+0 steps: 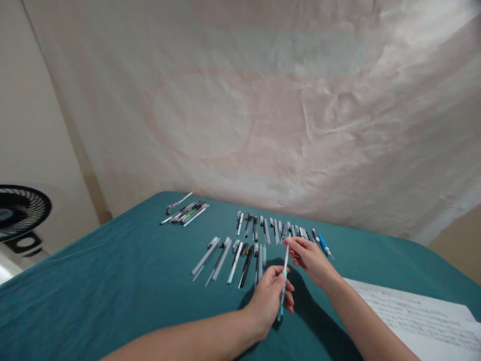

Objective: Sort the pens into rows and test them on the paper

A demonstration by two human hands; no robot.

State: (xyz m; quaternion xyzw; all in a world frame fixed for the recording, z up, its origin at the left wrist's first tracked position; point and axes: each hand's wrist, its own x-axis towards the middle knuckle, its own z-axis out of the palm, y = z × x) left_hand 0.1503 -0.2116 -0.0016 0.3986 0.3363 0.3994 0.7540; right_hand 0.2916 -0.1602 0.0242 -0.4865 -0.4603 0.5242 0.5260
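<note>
Both hands grip one slim white and teal pen [284,281] above a teal tablecloth [124,286]. My left hand [271,300] is closed round its lower part. My right hand [308,256] pinches its upper end. In front of them lie a near row of pens [233,258] and a far row of pens [274,229], laid side by side. A blue pen [323,245] ends the far row at the right.
A separate bunch of pens [186,211] lies at the table's far left. A printed white sheet [421,313] covers the near right corner. A black fan [18,210] stands off the left edge. A pale cloth [263,110] hangs behind the table.
</note>
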